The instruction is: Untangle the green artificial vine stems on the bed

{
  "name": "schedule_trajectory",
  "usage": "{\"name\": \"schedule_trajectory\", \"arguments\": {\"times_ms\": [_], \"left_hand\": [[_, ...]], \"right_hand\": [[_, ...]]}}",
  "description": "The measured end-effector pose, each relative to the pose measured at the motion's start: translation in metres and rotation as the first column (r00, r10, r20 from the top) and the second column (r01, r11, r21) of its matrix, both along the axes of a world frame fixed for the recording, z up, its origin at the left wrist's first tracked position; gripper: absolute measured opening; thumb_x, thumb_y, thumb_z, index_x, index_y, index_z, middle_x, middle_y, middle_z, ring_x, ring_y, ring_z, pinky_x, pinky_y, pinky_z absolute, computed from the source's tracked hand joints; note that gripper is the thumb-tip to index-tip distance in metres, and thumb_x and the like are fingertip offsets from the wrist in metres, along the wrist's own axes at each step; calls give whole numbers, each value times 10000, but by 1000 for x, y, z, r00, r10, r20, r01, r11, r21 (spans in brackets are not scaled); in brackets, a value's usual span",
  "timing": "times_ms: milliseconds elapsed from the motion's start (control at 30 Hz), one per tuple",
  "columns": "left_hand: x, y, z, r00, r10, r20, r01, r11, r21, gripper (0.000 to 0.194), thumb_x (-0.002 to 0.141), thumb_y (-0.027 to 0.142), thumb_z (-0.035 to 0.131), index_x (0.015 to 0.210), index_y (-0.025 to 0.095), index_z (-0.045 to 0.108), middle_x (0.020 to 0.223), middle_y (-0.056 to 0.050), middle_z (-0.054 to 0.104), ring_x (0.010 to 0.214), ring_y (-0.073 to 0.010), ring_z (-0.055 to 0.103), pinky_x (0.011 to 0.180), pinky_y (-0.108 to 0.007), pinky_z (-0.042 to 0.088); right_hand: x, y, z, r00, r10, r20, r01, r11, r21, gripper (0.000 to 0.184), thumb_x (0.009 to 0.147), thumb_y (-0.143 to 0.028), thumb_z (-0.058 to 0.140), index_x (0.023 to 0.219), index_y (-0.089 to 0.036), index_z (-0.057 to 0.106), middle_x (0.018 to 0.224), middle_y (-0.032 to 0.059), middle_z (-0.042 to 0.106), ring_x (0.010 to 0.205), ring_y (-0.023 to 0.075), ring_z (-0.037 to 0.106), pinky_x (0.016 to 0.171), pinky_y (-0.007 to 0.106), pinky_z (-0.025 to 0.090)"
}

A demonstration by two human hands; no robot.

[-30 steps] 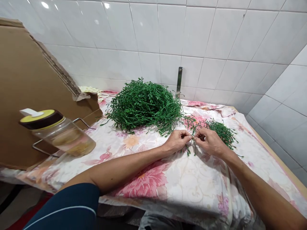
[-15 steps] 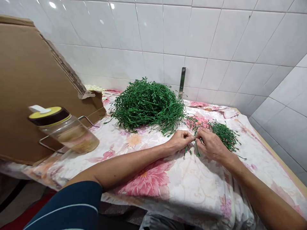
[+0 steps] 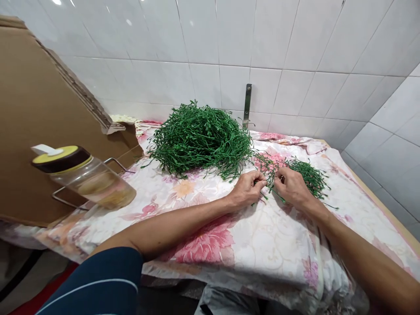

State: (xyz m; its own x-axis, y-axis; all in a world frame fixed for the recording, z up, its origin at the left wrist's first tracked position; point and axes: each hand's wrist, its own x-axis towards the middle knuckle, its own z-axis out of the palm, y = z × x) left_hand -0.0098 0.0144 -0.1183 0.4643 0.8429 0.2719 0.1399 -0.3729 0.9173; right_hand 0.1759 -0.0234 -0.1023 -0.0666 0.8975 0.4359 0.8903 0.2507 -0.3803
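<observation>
My left hand (image 3: 250, 189) is closed in a pinch on thin green artificial stems, whose tips poke out below the fingers. A short gap to the right, my right hand (image 3: 290, 186) also has its fingers pinched on green stems, with an end showing under them. Behind both hands lies a big tangled heap of green artificial stems (image 3: 200, 142). A smaller pile of the same stems (image 3: 308, 177) rests just beyond my right hand. Loose strands run between the two piles.
A flowered cloth (image 3: 203, 210) covers the table. At the left, a clear bottle with a yellow and dark lid (image 3: 92, 179) leans in a wire stand before a large cardboard box (image 3: 49, 118). A metal strip (image 3: 247, 103) stands against the tiled wall behind.
My hands have drawn slightly apart from where their fingertips met. The view has shifted a little; both piles look the same.
</observation>
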Motion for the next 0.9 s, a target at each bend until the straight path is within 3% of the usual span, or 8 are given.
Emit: {"name": "schedule_trajectory", "arguments": {"times_ms": [167, 267, 367, 600, 700, 800, 833, 900], "left_hand": [[-5, 6, 2, 993, 24, 116, -7, 990, -144, 237, 806, 362, 664, 711, 147, 634, 701, -10, 579, 672, -124, 503, 660, -246, 399], [-6, 9, 3, 986, 80, 147, -44, 972, -232, 287, 769, 413, 691, 701, 140, 632, 659, 12, 543, 629, -107, 460, 626, -240, 366], [-5, 8, 4, 985, 104, 139, -62, 959, -275, 320, 748, 444, 710, 705, 134, 646, 635, 16, 531, 599, -98, 433, 596, -237, 346], [-3, 8, 5, 975, 135, 175, -65, 931, -360, 409, 704, 519, 764, 749, 125, 665, 674, -1, 587, 519, -75, 445, 484, -224, 299], [-3, 9, 4, 975, 118, 187, -34, 917, -398, 418, 712, 532, 772, 752, 131, 658, 622, 19, 545, 458, -62, 397, 435, -224, 239], [1, 7, 4, 969, 111, 219, -13, 914, -406, 405, 714, 516, 788, 758, 132, 669, 617, 27, 529, 466, -59, 399, 445, -220, 265], [2, 6, 4, 967, 106, 232, -6, 918, -397, 395, 720, 506, 789, 757, 130, 675, 625, 25, 534, 481, -59, 407, 460, -218, 288], [6, 3, 5, 958, 98, 269, 6, 933, -360, 368, 732, 478, 791, 747, 125, 687, 660, 9, 567, 543, -68, 452, 515, -211, 349]], "right_hand": [[15, -14, 34, 977, 36, -210, -25, 998, 53, 125, 852, -282, 614, 774, -201, 669, 692, 5, 669, 584, 144, 564, 605, 263, 429], [27, -23, 55, 924, -54, -380, 148, 963, 224, 164, 879, -341, 632, 817, -198, 683, 711, 11, 663, 596, 147, 569, 573, 258, 435], [38, -27, 65, 907, -135, -398, 268, 916, 299, 161, 873, -341, 642, 801, -203, 683, 714, 10, 663, 619, 152, 596, 592, 260, 455], [63, -17, 55, 989, -138, -52, 144, 979, 145, 139, 827, -341, 695, 835, -222, 766, 799, 38, 752, 652, 195, 650, 708, 337, 508], [69, -14, 51, 969, -225, 102, 192, 947, 258, 176, 835, -312, 683, 939, -194, 763, 1006, 118, 760, 898, 294, 685, 856, 431, 507], [49, -19, 51, 977, -210, 44, 169, 880, 444, 172, 911, -293, 618, 945, -171, 735, 1050, 147, 741, 1049, 313, 652, 950, 443, 479], [36, -21, 49, 987, -158, -17, 149, 887, 437, 174, 936, -300, 602, 929, -178, 725, 980, 124, 744, 954, 273, 671, 897, 402, 498], [9, -26, 43, 994, 22, -106, 8, 961, 277, 196, 961, -351, 602, 935, -190, 709, 863, 69, 739, 698, 189, 651, 711, 317, 507]]}}
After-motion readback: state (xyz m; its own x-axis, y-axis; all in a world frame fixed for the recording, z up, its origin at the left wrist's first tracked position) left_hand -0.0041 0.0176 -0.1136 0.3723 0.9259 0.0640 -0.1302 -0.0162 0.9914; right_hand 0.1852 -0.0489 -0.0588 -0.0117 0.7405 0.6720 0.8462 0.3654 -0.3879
